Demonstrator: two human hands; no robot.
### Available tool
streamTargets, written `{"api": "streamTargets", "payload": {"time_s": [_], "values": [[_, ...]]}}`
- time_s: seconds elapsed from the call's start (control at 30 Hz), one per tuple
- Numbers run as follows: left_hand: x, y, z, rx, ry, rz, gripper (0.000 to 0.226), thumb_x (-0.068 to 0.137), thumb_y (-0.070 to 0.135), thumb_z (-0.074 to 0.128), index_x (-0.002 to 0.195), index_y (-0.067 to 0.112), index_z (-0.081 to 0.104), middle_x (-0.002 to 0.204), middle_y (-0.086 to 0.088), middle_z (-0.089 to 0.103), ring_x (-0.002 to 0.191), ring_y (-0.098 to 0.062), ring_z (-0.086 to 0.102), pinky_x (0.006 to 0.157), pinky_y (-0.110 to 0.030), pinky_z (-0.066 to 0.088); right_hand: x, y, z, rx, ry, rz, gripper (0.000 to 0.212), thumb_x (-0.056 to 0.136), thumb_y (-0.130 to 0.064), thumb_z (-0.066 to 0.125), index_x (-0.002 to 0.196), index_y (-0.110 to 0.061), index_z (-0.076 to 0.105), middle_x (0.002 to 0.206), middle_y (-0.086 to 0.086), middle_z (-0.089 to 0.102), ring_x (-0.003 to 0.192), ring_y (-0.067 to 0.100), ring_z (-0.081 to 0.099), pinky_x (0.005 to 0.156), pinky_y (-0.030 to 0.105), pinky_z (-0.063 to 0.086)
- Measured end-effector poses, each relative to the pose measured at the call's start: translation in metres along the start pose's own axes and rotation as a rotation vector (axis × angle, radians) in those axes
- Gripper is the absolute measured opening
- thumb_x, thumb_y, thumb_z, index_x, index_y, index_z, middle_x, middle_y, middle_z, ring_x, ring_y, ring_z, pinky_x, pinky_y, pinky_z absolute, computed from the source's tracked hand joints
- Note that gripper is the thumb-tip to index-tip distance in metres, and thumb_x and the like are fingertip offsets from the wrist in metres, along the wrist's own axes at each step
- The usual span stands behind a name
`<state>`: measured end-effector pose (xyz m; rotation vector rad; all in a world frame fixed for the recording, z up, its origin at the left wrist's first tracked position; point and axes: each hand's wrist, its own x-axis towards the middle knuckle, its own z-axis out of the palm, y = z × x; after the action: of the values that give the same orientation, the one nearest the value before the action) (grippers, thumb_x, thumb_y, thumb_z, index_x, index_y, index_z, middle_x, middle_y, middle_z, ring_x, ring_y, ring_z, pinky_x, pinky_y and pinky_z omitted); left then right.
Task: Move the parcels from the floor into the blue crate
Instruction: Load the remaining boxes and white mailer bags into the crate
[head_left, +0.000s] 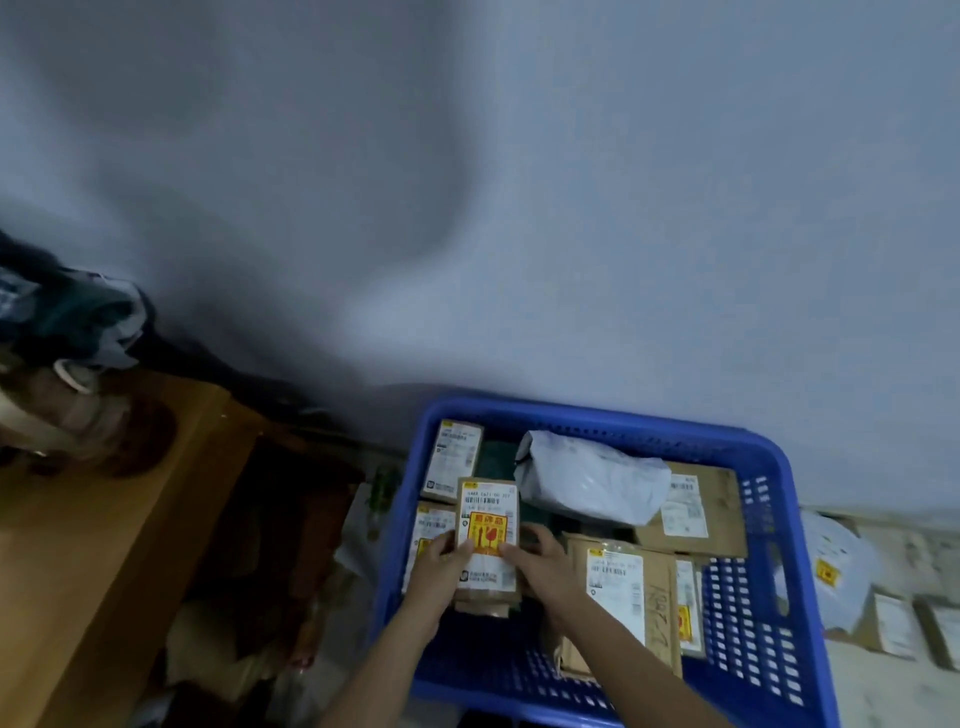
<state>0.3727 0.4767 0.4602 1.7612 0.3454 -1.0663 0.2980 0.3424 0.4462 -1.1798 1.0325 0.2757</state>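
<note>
Nearest, left hand (439, 569) and right hand (545, 564) gripping one brown parcel (487, 540) by its two sides, thumbs over the label, inside the blue crate (748, 618). Beside it, right: flat cartons (623, 587) on edge. Underneath and left: more labelled parcels (451, 460). Farther back in the crate, a white polybag (592, 480) over a carton (701, 512). Outside, right, on the floor (893, 691): a white bag (836, 571) and small parcels (893, 626). Left: wooden table (88, 545). Beyond: grey wall (519, 208).

Both hands (488, 566) hold parcel (487, 540) over blue crate (748, 613).
</note>
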Motion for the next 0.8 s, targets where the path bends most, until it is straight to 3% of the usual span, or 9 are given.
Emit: {"api": "streamTargets", "payload": {"time_s": [0.07,0.17,0.3,0.37,0.43,0.53,0.63,0.73,0.8], "values": [[0.027,0.008,0.003,0.078,0.038,0.082,0.021,0.095,0.021,0.056,0.114,0.021,0.062,0.111,-0.004,0.067,0.092,-0.014,0.066,0.071,-0.026,0.054,0.027,-0.006,0.005,0.029,0.035,-0.034,0.038,0.087,-0.011,0.068,0.121,-0.014,0.052,0.111,0.005,0.066,0.097,0.02,0.067,0.083,0.034,0.057],[0.073,0.015,0.011,0.225,0.086,0.219,0.022,0.09,0.019,0.059,0.111,0.022,0.066,0.113,-0.006,0.064,0.099,-0.017,0.064,0.087,-0.038,0.055,0.071,-0.009,0.009,0.08,0.087,-0.04,0.036,0.088,-0.013,0.066,0.122,-0.012,0.054,0.113,0.008,0.068,0.099,0.023,0.068,0.092,0.045,0.054],[0.122,0.013,0.023,0.279,0.127,0.207,0.037,0.085,0.014,0.059,0.121,0.021,0.059,0.12,-0.006,0.059,0.104,-0.018,0.061,0.093,-0.041,0.053,0.117,-0.007,0.011,0.121,0.165,-0.032,0.015,0.091,-0.014,0.062,0.106,-0.018,0.062,0.108,0.008,0.071,0.096,0.024,0.069,0.09,0.047,0.055],[0.129,0.014,0.027,0.273,0.145,0.231,0.04,0.086,0.008,0.056,0.124,0.019,0.057,0.122,-0.005,0.059,0.106,-0.019,0.06,0.093,-0.04,0.052,0.132,-0.006,0.016,0.139,0.207,-0.051,0.012,0.092,-0.013,0.061,0.103,-0.017,0.062,0.109,0.01,0.071,0.092,0.022,0.069,0.082,0.04,0.058],[0.133,0.014,0.027,0.275,0.157,0.246,0.042,0.086,0.007,0.053,0.126,0.02,0.056,0.122,-0.004,0.059,0.106,-0.018,0.06,0.092,-0.037,0.052,0.139,-0.007,0.024,0.169,0.258,-0.051,0.022,0.093,-0.014,0.06,0.115,-0.013,0.058,0.111,0.01,0.07,0.09,0.02,0.069,0.073,0.032,0.059],[0.132,0.016,0.025,0.275,0.159,0.26,0.042,0.088,0.006,0.052,0.128,0.019,0.055,0.122,-0.002,0.059,0.106,-0.017,0.059,0.091,-0.035,0.052,0.14,-0.01,0.034,0.173,0.384,-0.065,0.039,0.093,-0.017,0.06,0.131,-0.011,0.052,0.117,0.009,0.067,0.097,0.023,0.068,0.086,0.042,0.057],[0.131,0.021,0.02,0.304,0.155,0.306,0.039,0.09,0.006,0.05,0.128,0.018,0.056,0.121,0.001,0.061,0.107,-0.015,0.06,0.093,-0.034,0.051,0.127,-0.013,0.039,0.16,0.45,-0.135,0.04,0.093,-0.018,0.06,0.132,-0.015,0.051,0.114,0.002,0.066,0.1,0.019,0.066,0.088,0.039,0.056],[0.131,0.019,0.014,0.504,0.045,0.394,0.035,0.094,0.014,0.047,0.125,0.026,0.057,0.118,0.006,0.064,0.105,-0.009,0.061,0.09,-0.031,0.053,0.117,-0.013,0.043,0.08,0.498,-0.206,0.04,0.094,-0.021,0.059,0.133,-0.019,0.05,0.115,0.0,0.066,0.103,0.018,0.066,0.088,0.038,0.056],[0.134,0.011,0.008,0.7,-0.034,0.446,0.043,0.094,0.014,0.046,0.133,0.031,0.049,0.131,0.007,0.058,0.119,-0.011,0.055,0.099,-0.031,0.048,0.116,-0.013,0.047,-0.08,0.591,-0.295,0.045,0.093,-0.021,0.059,0.137,-0.016,0.047,0.125,0.005,0.061,0.113,0.021,0.06,0.095,0.036,0.051]]}}
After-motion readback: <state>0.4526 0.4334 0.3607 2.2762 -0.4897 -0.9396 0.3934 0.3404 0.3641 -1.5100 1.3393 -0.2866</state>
